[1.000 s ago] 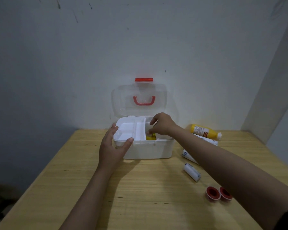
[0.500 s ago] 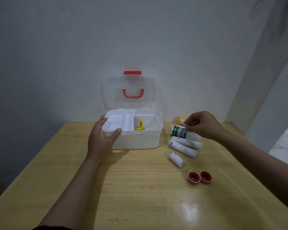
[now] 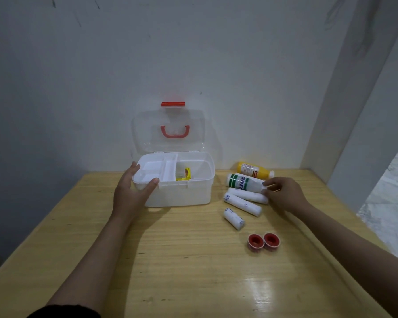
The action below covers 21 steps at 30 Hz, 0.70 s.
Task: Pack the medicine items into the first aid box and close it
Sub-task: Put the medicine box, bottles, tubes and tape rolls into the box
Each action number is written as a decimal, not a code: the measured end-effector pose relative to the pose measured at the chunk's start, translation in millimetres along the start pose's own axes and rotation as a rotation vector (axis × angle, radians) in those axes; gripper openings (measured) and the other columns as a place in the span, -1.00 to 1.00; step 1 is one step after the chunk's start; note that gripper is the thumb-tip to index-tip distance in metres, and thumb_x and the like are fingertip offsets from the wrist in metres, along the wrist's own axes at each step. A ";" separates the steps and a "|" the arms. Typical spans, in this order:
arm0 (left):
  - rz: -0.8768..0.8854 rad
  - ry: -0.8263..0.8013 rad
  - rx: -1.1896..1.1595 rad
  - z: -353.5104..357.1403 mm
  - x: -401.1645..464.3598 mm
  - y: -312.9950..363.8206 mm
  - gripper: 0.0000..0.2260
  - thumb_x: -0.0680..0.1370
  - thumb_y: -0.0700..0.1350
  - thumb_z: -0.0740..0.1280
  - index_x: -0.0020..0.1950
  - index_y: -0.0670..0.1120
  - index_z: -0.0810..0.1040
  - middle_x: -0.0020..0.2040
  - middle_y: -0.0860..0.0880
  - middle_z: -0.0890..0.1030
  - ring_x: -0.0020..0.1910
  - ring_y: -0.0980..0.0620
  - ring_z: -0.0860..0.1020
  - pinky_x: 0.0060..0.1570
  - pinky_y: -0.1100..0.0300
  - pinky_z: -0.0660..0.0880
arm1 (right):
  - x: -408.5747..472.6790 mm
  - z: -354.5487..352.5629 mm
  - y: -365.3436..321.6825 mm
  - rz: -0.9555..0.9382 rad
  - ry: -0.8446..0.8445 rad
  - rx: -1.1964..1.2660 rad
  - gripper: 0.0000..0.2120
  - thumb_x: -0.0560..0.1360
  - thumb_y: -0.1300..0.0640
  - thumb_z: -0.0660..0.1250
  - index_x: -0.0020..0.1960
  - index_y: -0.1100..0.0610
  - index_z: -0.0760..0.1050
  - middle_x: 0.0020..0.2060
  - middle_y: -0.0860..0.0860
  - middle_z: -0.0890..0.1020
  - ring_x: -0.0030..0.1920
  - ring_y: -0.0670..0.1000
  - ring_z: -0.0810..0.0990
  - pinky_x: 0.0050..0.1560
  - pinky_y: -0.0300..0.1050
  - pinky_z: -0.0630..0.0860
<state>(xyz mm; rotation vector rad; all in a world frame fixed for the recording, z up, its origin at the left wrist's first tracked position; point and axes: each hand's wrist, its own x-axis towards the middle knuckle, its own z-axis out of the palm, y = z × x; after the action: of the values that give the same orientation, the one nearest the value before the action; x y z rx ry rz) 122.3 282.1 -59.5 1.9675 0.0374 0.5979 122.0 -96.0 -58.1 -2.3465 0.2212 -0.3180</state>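
My right fingers [image 3: 272, 187] pinch the cap end of the green-banded bottle [image 3: 241, 181], its long axis running leftward from them toward the open first aid box [image 3: 182, 193], which my left hand [image 3: 129, 193] steadies.

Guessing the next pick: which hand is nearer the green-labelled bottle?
Right. The right hand pinches the green-labelled bottle; the left hand holds the first aid box, farther left.
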 end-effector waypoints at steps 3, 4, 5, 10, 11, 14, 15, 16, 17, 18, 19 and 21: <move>0.000 -0.003 -0.009 0.3 -0.9 0.1 -0.40 0.40 0.04 0.45 0.40 -0.03 0.37 0.47 0.07 0.30 0.43 0.03 0.28 0.33 0.08 0.29 | 3.0 1.3 -2.5 0.038 -0.010 0.057 -0.78 0.36 0.16 0.48 0.01 0.13 0.62 -0.19 0.05 0.63 -0.17 0.01 0.57 -0.19 -0.18 0.40; -0.001 -0.002 -0.017 0.5 -1.2 0.4 -0.40 0.40 0.04 0.46 0.39 -0.03 0.37 0.47 0.07 0.30 0.43 0.04 0.29 0.34 0.08 0.29 | 3.5 2.3 -3.2 0.048 -0.017 0.071 -0.77 0.36 0.16 0.48 0.01 0.13 0.62 -0.20 0.05 0.63 -0.19 0.01 0.57 -0.22 -0.18 0.41; -0.003 0.000 -0.025 0.6 -1.1 0.5 -0.40 0.40 0.04 0.46 0.39 -0.03 0.37 0.47 0.08 0.31 0.42 0.05 0.29 0.35 0.08 0.29 | 3.7 3.3 -4.2 0.052 -0.017 0.091 -0.76 0.36 0.17 0.47 0.03 0.13 0.62 -0.21 0.04 0.63 -0.19 0.00 0.57 -0.25 -0.18 0.42; -0.001 -0.004 -0.020 -0.1 -0.4 -0.7 -0.40 0.40 0.06 0.45 0.39 0.00 0.37 0.47 0.08 0.31 0.41 0.03 0.30 0.36 -0.03 0.33 | 5.7 2.7 -16.2 -0.010 0.057 0.275 -0.84 0.34 0.24 0.46 -0.08 0.10 0.64 -0.17 0.08 0.65 -0.07 0.05 0.61 -0.09 -0.11 0.50; -0.002 -0.002 -0.022 -0.2 -0.3 -1.1 -0.41 0.40 0.06 0.46 0.38 0.00 0.37 0.47 0.08 0.31 0.41 0.03 0.30 0.35 -0.04 0.34 | 5.8 1.7 -20.3 -0.020 0.066 0.312 -0.84 0.34 0.24 0.45 -0.10 0.08 0.64 -0.16 0.09 0.66 -0.07 0.06 0.62 -0.08 -0.08 0.54; -0.004 0.001 -0.029 -0.1 0.4 -1.9 -0.41 0.39 0.05 0.46 0.38 0.00 0.38 0.47 0.08 0.32 0.41 0.03 0.31 0.36 -0.03 0.34 | 5.4 -4.5 -33.7 -0.035 0.126 0.391 -0.84 0.33 0.24 0.45 -0.13 0.05 0.64 -0.18 0.07 0.67 -0.11 0.08 0.65 -0.05 -0.02 0.59; -0.006 0.003 -0.029 0.1 0.8 -2.1 -0.41 0.39 0.05 0.47 0.38 0.00 0.38 0.46 0.08 0.32 0.41 0.03 0.31 0.35 -0.04 0.34 | 5.5 -8.2 -39.4 -0.045 0.146 0.419 -0.84 0.33 0.24 0.45 -0.12 0.04 0.64 -0.19 0.06 0.67 -0.12 0.09 0.66 -0.03 -0.01 0.60; -0.007 0.005 -0.030 0.4 1.1 -2.3 -0.41 0.39 0.05 0.47 0.38 0.00 0.38 0.46 0.08 0.32 0.41 0.02 0.31 0.35 -0.05 0.35 | 5.9 -12.6 -46.1 -0.062 0.160 0.445 -0.83 0.33 0.24 0.45 -0.11 0.03 0.64 -0.19 0.06 0.67 -0.12 0.08 0.67 -0.02 0.00 0.61; -0.009 0.007 -0.031 1.2 1.4 -3.0 -0.41 0.39 0.06 0.47 0.38 0.01 0.38 0.46 0.08 0.32 0.40 0.02 0.31 0.34 -0.07 0.36 | 6.5 -17.6 -54.0 -0.087 0.169 0.466 -0.81 0.33 0.24 0.45 -0.10 0.03 0.64 -0.17 0.07 0.67 -0.12 0.08 0.68 -0.02 -0.01 0.61; -0.007 0.008 -0.031 1.7 1.6 -3.7 -0.41 0.38 0.06 0.47 0.37 0.02 0.38 0.46 0.07 0.32 0.40 0.01 0.31 0.33 -0.08 0.36 | 7.2 -22.3 -62.9 -0.116 0.171 0.486 -0.80 0.34 0.25 0.44 -0.08 0.03 0.63 -0.16 0.08 0.68 -0.13 0.08 0.68 -0.04 -0.03 0.61; -0.008 0.010 -0.032 2.1 2.0 -4.7 -0.40 0.38 0.06 0.47 0.37 0.02 0.38 0.46 0.07 0.32 0.40 0.01 0.31 0.33 -0.09 0.37 | 8.6 -26.3 -72.4 -0.146 0.170 0.504 -0.79 0.34 0.25 0.44 -0.06 0.04 0.63 -0.15 0.09 0.68 -0.14 0.07 0.69 -0.07 -0.06 0.61; -0.009 0.014 -0.034 2.8 2.9 -6.2 -0.40 0.38 0.07 0.47 0.37 0.03 0.38 0.46 0.07 0.32 0.40 0.00 0.32 0.32 -0.11 0.38 | 13.1 -29.5 -91.7 -0.203 0.164 0.522 -0.78 0.34 0.25 0.45 -0.04 0.04 0.63 -0.14 0.09 0.67 -0.16 0.04 0.69 -0.13 -0.13 0.59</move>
<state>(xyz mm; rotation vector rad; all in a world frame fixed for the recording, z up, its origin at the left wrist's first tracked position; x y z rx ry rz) 127.5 283.4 -64.6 1.9293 0.0448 0.6028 131.9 -53.9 28.9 -1.8278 -0.0253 -0.5912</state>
